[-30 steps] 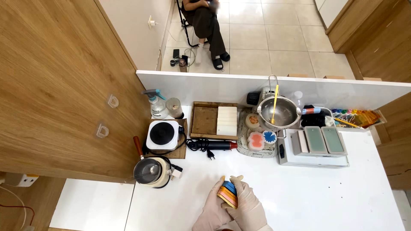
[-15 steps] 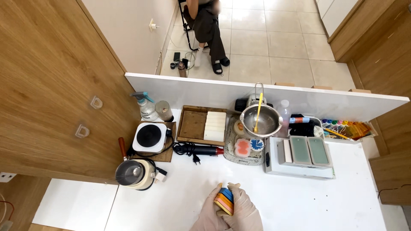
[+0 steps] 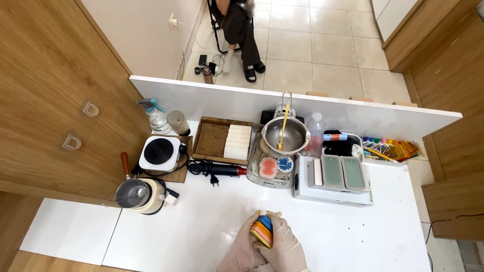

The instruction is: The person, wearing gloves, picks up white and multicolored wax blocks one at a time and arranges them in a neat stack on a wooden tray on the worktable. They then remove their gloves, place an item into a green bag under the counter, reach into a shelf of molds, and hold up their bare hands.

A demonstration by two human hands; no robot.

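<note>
While gloved hands point(image 3: 267, 249) cup striped rounded block point(image 3: 262, 230).

You're over a white table point(image 3: 212, 226). On it sit a hot plate point(image 3: 159, 152), a metal pot point(image 3: 136, 194), a wooden tray point(image 3: 223, 140), a steel bowl point(image 3: 285, 135) and a white mould box point(image 3: 334, 176).
</note>
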